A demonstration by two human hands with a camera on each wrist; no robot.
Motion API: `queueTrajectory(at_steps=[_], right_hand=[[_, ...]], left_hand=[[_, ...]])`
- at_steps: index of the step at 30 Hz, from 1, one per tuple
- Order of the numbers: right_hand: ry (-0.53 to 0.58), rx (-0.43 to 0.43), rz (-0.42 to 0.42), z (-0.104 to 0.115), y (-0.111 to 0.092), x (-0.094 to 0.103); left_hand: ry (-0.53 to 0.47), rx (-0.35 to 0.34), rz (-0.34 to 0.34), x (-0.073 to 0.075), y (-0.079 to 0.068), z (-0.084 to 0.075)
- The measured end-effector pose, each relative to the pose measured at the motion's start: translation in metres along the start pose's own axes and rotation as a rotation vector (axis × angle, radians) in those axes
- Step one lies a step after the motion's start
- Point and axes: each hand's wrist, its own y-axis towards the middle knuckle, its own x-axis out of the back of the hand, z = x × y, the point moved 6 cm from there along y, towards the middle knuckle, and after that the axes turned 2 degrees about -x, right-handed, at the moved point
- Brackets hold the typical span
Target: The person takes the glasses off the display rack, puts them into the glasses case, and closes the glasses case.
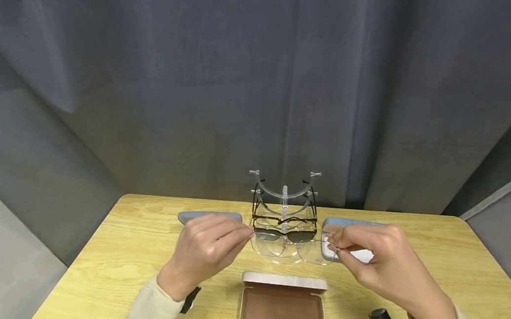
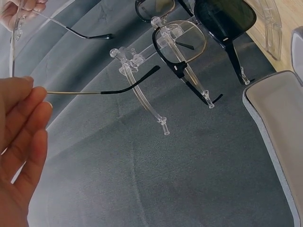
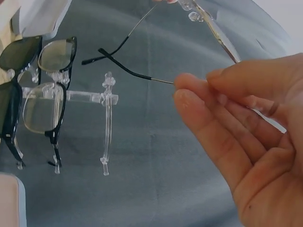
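A pair of thin metal-framed eyeglasses with clear lenses is held up in front of the display stand. My left hand pinches its left side near the hinge. At the opposite hinge, the thumb and fingers of my right hand grip the frame. Both temples are unfolded and point toward the stand, their dark tips showing in both wrist views. The clear plastic stand carries black-framed glasses and, lower down, dark sunglasses. Its top arm bears no glasses.
An open glasses case with a brown lining lies at the table's front. Behind my left hand is a grey-blue case, partly hidden; behind my right, an open blue case. A grey curtain hangs behind the wooden table.
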Motion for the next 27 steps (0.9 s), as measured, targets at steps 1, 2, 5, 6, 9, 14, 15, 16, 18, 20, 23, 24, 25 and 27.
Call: queueTrajectory(at_steps=[1,2,5,6,9,14,15,16,18,20,23,24,25,27], right_hand=[[0.009,0.002,-0.002,0.000,0.000,0.000],[0.018,0.000,0.000,-0.001,0.000,0.000],[0.053,-0.003,0.007,-0.003,0.001,-0.001],[0.071,-0.007,0.013,-0.004,0.001,-0.002],[0.148,-0.024,0.029,-0.007,0.000,-0.003],[0.280,-0.023,0.032,-0.010,-0.002,-0.005],[0.304,-0.017,0.031,-0.010,-0.002,-0.006],[0.330,-0.011,0.032,-0.010,-0.003,-0.006],[0.395,0.003,0.034,-0.010,-0.004,-0.007],[0.459,0.027,0.032,-0.011,-0.005,-0.009],[0.571,0.075,0.031,-0.011,-0.006,-0.011],[0.599,0.090,0.028,-0.011,-0.006,-0.012],[0.622,0.103,0.025,-0.012,-0.007,-0.012],[0.674,0.115,0.027,-0.011,-0.007,-0.012]], left_hand=[[0.001,0.002,0.001,0.000,0.000,0.000],[0.001,0.003,0.003,-0.001,0.000,0.000],[0.000,0.010,0.005,-0.001,-0.001,0.001],[-0.002,0.013,0.006,-0.001,-0.001,0.001],[-0.006,0.017,0.007,-0.001,-0.002,0.001],[-0.014,0.017,0.002,-0.001,-0.002,0.001],[-0.015,0.017,0.002,-0.001,-0.002,0.001],[-0.015,0.016,0.000,-0.001,-0.002,0.001],[-0.016,0.016,-0.002,-0.001,-0.002,0.001],[-0.017,0.019,-0.002,0.000,-0.002,0.001],[-0.019,0.021,-0.003,0.000,-0.002,0.001],[-0.021,0.022,-0.003,0.000,-0.002,0.001],[-0.023,0.022,-0.004,0.000,-0.002,0.001],[-0.029,0.022,-0.009,0.001,-0.002,0.001]])
